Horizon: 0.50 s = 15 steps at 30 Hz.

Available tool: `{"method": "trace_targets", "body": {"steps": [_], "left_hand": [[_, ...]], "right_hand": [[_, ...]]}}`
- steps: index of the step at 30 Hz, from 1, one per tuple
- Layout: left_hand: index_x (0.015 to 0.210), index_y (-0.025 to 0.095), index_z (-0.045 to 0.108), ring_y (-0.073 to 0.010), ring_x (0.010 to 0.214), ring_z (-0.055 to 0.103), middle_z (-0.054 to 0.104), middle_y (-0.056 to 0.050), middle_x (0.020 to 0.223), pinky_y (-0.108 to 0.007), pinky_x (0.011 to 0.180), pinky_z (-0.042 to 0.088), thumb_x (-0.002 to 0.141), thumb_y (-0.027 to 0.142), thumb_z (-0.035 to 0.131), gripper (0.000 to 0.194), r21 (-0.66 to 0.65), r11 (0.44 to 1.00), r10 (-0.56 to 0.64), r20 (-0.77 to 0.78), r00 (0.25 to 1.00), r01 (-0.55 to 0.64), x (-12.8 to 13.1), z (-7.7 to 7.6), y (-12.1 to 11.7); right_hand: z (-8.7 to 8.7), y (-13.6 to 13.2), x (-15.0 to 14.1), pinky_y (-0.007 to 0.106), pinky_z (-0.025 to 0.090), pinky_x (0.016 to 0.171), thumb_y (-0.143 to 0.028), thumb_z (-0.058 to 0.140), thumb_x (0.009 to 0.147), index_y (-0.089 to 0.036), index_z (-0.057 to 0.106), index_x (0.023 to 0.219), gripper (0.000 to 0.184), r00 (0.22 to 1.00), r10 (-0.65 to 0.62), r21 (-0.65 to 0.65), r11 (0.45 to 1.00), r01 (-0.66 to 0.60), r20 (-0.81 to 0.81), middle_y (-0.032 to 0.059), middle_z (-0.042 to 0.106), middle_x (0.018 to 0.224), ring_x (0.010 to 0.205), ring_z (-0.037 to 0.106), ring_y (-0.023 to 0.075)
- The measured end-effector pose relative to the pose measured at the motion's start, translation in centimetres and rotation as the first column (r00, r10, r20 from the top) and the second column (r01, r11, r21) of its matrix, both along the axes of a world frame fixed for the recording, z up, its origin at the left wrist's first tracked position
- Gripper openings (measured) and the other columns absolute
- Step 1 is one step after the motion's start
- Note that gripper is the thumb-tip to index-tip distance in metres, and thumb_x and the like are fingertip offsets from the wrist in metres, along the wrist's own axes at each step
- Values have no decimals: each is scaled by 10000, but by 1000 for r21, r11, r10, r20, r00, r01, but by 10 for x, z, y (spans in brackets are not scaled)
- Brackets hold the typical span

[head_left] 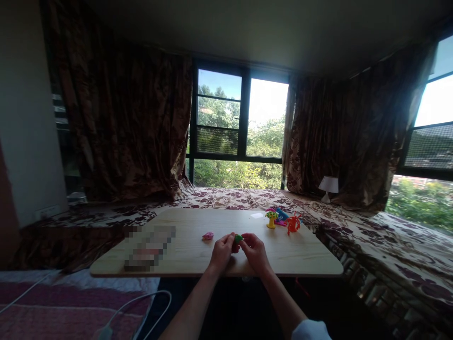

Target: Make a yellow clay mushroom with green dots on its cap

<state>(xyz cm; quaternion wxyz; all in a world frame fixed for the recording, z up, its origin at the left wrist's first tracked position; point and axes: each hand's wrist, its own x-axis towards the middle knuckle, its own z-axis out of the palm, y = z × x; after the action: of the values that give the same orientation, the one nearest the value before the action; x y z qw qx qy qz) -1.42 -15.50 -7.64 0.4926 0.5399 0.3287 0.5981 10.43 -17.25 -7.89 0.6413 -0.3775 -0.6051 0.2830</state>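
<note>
Both hands meet over the near middle of the pale, round-cornered wooden desk (191, 262); the left hand (222, 251) is curled, its fingers closed on a small bright-green piece (238, 239), and the right hand (256, 250) pinches the same piece from the right side; the fingers hide much of its shape.

Just left of the hands lies a small pink lumpy piece (208, 235); over on the far right there's a cluster, with a yellow-stemmed, green-topped, tree-shaped figure (271, 221) upright, a spindly orange-red figure (293, 224) to its right, and a blue figure (282, 215) behind; a flat white scrap (256, 215) sits to their left.

Near the desk's left end, a blurred-out block (150, 248); beyond the desk, flower-patterned cloth (230, 194), with a white-shaded lamp (329, 184) at far right.
</note>
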Motion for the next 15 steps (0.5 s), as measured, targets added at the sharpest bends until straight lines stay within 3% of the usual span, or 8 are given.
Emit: {"method": "trace_targets", "body": {"steps": [7, 12, 15], "left_hand": [[806, 130, 684, -129, 606, 564, 649, -48, 680, -255, 610, 450, 613, 398, 655, 331, -25, 999, -33, 10, 999, 33, -2, 3, -3], [776, 118, 689, -108, 532, 537, 631, -36, 607, -234, 551, 439, 602, 382, 667, 318, -55, 998, -22, 15, 1000, 23, 1, 1, 0], [804, 117, 677, -114, 540, 552, 633, -40, 622, -242, 555, 453, 627, 408, 644, 343, -77, 997, -10, 22, 1000, 12, 1, 0, 3]], "right_hand": [[-3, -3, -2, 275, 490, 602, -309, 599, 710, -159, 610, 819, 185, 1000, -17, 6, 1000, 17, 11, 45, 656, 710, 646, 614, 170], [-7, -3, -3, 265, 486, 562, -319, 564, 743, -156, 596, 761, 168, 1000, -18, 6, 1000, 18, 19, 40, 650, 655, 593, 612, 160], [-6, 0, -2, 253, 488, 562, -293, 574, 729, -160, 596, 848, 180, 999, -21, 15, 1000, 21, 31, 25, 644, 687, 604, 608, 149]]}}
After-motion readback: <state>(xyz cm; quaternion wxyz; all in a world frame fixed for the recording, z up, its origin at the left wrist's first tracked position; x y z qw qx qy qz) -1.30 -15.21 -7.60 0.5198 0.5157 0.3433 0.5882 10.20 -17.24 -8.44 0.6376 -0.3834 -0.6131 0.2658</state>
